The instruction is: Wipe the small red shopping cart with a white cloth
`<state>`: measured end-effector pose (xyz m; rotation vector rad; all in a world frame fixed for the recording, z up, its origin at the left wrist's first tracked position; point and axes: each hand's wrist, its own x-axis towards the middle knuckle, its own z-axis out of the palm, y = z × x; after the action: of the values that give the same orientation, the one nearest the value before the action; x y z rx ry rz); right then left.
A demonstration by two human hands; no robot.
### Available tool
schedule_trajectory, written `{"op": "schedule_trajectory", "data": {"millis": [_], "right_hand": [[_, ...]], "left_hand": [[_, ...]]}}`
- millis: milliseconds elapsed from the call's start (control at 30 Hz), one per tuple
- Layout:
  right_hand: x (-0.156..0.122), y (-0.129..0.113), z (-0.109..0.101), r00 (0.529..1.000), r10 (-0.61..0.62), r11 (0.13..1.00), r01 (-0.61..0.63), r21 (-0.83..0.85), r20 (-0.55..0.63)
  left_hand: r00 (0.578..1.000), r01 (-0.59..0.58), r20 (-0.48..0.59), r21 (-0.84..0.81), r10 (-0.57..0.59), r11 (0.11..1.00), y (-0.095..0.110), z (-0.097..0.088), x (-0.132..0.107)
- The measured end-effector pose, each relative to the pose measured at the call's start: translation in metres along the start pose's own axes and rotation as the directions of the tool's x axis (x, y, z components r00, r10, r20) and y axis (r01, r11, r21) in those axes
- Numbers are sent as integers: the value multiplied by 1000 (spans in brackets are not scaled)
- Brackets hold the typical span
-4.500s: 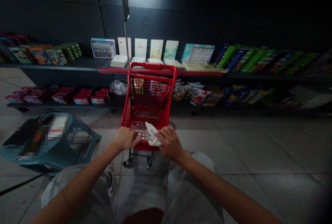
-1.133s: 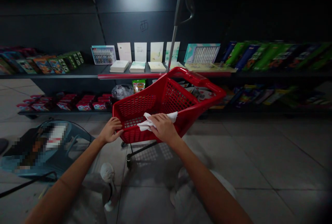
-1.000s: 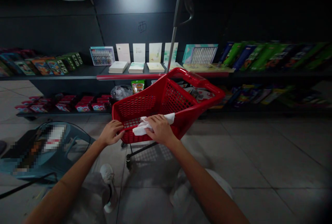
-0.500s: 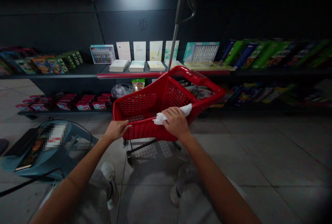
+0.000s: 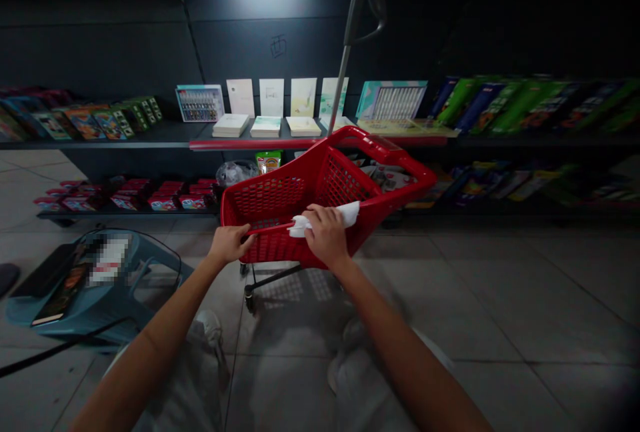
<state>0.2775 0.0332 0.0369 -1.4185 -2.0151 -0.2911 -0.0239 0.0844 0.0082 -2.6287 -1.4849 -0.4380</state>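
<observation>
A white cloth [image 5: 350, 213] lies over the near rim of a red plastic cart [image 5: 273, 199], which stands tilted on its wheeled frame just in front of the person. The right hand [image 5: 327, 235] closes over the cloth and presses it to the rim, so the grip is narrow and firmly on the cloth (only its ends show beside the fingers). The left hand [image 5: 230, 243] curls around the same rim, a little to the left, and holds it. Compared with a moment ago, the cloth has gone up from inside the basket to the rim, so the rim has the contact now, not the inner mesh. Behind the cart, a low shelf [image 5: 125, 215] carries red boxes [image 5: 163, 203], and a higher shelf [image 5: 250, 145] carries books [image 5: 265, 127]. A blue plastic stool [image 5: 95, 309] lies on the tile floor [image 5: 475, 299] at the left.
</observation>
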Motion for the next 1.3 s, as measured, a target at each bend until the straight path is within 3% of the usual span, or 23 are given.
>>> {"op": "schedule_trajectory", "data": {"millis": [167,267,400,567,700,900,1167,1300], "right_hand": [[7,-42,30,992,-78,995,71,74,102],[12,-43,34,986,-110,992,101,74,123],[13,-8,20,986,-128,992,126,29,110],[3,53,-12,999,-44,994,41,-100,-30],[2,72,-25,989,13,993,-30,-112,-149],[14,36,-6,978,130,983,-148,-104,-161],[31,-44,48,997,74,996,-73,-45,9],[37,-74,65,993,92,995,-90,-32,74]], "left_hand": [[999,43,-26,17,-43,999,3,5,11],[1000,16,-18,32,-16,999,2,6,16],[1000,4,-12,52,-3,999,-2,8,23],[999,15,30,0,-15,1000,-11,5,33],[1000,-20,-25,-78,18,997,-10,5,38],[975,125,-172,-104,-142,987,13,18,35],[977,133,-160,-46,-138,990,27,22,28],[980,151,-128,4,-149,989,27,22,28]]}}
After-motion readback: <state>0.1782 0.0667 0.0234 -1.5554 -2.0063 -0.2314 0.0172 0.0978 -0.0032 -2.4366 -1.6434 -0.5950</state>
